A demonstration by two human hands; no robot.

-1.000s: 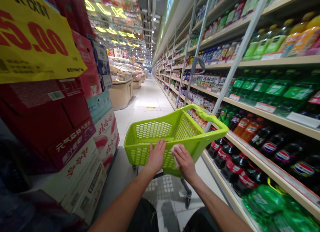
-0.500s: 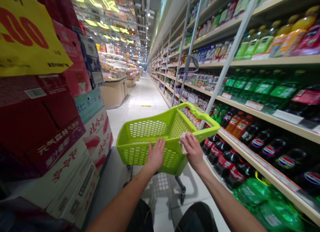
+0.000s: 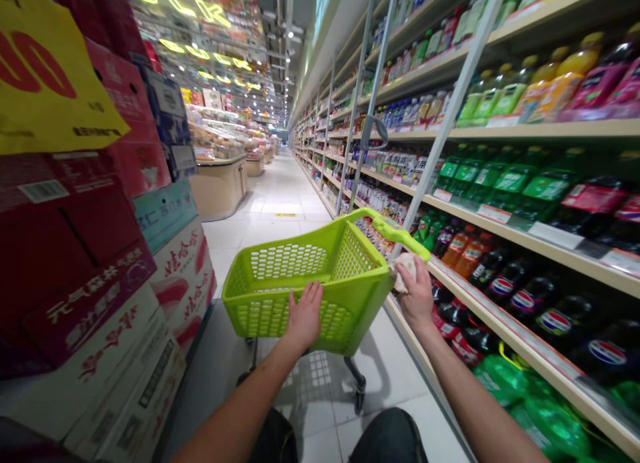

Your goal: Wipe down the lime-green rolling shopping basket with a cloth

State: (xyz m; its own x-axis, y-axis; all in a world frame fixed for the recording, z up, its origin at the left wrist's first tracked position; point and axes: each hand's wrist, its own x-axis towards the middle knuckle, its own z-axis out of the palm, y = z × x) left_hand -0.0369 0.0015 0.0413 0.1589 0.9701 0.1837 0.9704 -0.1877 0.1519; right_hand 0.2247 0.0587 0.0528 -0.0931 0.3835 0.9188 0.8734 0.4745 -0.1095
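A lime-green plastic shopping basket on wheels (image 3: 280, 276) stands in the aisle in front of me. My left hand (image 3: 304, 316) lies flat with fingers spread on the basket's near wall. My right hand (image 3: 415, 291) is closed on a small white cloth (image 3: 404, 266), pressed against the basket's right corner just under its green handle (image 3: 395, 233). The basket's inside looks bare as far as I can see.
Shelves of soda and juice bottles (image 3: 520, 183) run along the right, low bottles (image 3: 500, 296) close to my right hand. Stacked red and white cartons (image 3: 100, 263) with a yellow price sign (image 3: 45, 83) wall the left. The tiled aisle (image 3: 285, 203) stretches ahead.
My right hand with the cloth has slid from the basket's near wall rightward and up to its right corner by the handle. The left hand has stayed on the near wall.
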